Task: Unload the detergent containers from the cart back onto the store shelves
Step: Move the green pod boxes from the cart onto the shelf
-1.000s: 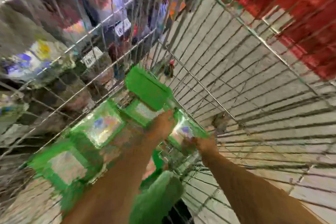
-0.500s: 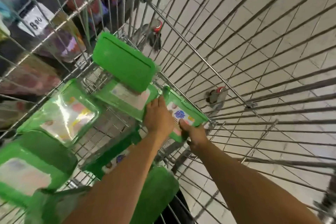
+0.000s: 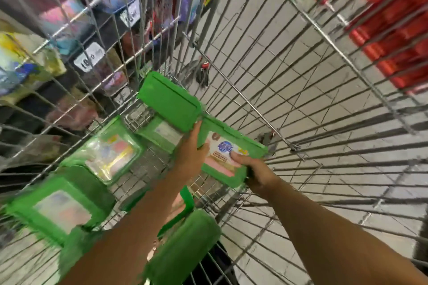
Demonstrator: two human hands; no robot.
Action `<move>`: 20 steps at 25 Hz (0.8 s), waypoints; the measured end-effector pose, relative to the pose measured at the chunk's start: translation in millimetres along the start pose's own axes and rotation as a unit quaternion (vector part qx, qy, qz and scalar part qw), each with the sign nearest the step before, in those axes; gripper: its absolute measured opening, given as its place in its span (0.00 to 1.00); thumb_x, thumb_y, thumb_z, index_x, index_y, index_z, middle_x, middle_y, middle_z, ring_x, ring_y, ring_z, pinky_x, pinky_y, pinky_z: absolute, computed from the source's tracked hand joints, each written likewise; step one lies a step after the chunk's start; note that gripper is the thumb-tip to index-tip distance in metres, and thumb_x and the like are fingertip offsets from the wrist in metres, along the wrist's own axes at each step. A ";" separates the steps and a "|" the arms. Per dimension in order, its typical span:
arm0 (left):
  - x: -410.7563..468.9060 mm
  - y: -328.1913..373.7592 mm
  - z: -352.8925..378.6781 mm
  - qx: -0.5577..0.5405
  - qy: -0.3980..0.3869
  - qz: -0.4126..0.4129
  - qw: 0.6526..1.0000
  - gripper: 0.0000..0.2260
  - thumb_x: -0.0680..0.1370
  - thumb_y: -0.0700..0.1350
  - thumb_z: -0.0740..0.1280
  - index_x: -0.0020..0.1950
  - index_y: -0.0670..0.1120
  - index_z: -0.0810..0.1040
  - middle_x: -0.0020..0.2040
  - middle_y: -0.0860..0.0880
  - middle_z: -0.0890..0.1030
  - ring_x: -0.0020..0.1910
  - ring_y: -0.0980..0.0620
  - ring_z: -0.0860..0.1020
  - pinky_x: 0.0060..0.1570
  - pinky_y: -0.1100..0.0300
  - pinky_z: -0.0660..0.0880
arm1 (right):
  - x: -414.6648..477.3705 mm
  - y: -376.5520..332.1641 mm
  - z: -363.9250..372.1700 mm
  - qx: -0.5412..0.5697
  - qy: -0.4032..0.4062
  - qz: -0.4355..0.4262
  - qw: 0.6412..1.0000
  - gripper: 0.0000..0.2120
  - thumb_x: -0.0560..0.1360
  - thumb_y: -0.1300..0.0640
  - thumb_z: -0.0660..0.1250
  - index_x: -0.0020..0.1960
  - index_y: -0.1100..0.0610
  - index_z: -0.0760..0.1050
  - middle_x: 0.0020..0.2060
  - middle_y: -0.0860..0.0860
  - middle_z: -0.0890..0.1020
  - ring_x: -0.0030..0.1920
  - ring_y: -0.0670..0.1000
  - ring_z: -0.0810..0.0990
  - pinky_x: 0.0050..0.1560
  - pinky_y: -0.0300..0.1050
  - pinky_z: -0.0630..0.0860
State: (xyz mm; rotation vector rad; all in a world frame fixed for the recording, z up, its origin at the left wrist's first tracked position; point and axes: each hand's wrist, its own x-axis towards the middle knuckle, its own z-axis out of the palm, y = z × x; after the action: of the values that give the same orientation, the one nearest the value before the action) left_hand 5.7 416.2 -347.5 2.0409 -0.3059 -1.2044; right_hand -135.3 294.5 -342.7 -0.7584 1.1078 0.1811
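Several green detergent containers lie in the wire cart [image 3: 305, 90]. Both hands grip one of them, a flat green container [image 3: 228, 143] with a pale label, raised a little above the cart floor. My left hand [image 3: 191, 152] holds its left edge, my right hand [image 3: 253, 169] its near right corner. A plain green container [image 3: 170, 102] stands tilted just behind it. More green containers sit to the left [image 3: 111, 152] and near left [image 3: 58, 208], and another one [image 3: 183, 247] lies under my left forearm.
Store shelves [image 3: 92, 58] with packaged goods and price tags run along the left, seen through the cart's side. Red products [image 3: 393, 18] fill the shelving at upper right. Tiled floor [image 3: 266, 37] shows beyond and beneath the cart.
Both hands have lifted the labelled green container slightly up and toward the cart's right. The view has swung, bringing the red shelving back in.
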 end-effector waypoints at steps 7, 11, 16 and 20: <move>-66.6 51.2 -58.6 -0.200 0.004 -0.013 0.980 0.20 0.77 0.47 0.69 0.69 0.50 0.70 0.60 0.45 0.80 0.55 0.46 0.81 0.59 0.46 0.76 | -78.4 -65.1 38.4 -0.034 -0.035 0.007 0.999 0.25 0.64 0.57 0.73 0.59 0.63 0.79 0.54 0.59 0.83 0.52 0.58 0.81 0.63 0.56 0.74; -126.2 78.3 -80.0 -0.348 0.014 0.005 0.937 0.22 0.77 0.49 0.68 0.70 0.60 0.69 0.63 0.48 0.80 0.55 0.51 0.82 0.57 0.49 0.77 | -134.6 -106.8 76.1 -0.112 -0.093 -0.054 0.988 0.28 0.62 0.56 0.76 0.61 0.62 0.78 0.55 0.58 0.83 0.52 0.58 0.83 0.59 0.55 0.78; -203.4 114.4 -119.6 -0.395 0.084 0.081 0.911 0.37 0.68 0.59 0.70 0.75 0.63 0.59 0.68 0.52 0.76 0.63 0.47 0.77 0.64 0.41 0.72 | -207.9 -139.7 119.3 -0.221 -0.129 -0.164 0.953 0.31 0.59 0.49 0.78 0.60 0.57 0.77 0.52 0.54 0.85 0.49 0.55 0.85 0.49 0.49 0.80; -274.9 122.4 -134.3 -0.434 0.145 0.152 0.876 0.27 0.69 0.58 0.73 0.65 0.69 0.69 0.62 0.57 0.80 0.60 0.49 0.80 0.57 0.49 0.78 | -259.8 -133.7 143.0 -0.182 -0.186 -0.228 0.938 0.35 0.60 0.53 0.78 0.64 0.62 0.74 0.53 0.57 0.84 0.49 0.57 0.85 0.46 0.48 0.81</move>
State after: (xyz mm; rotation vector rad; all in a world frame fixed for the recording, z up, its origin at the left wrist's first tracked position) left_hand -9.8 540.4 -42.6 1.2797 0.0685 -0.6357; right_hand -83.6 345.6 -25.6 -1.2358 0.5192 0.1299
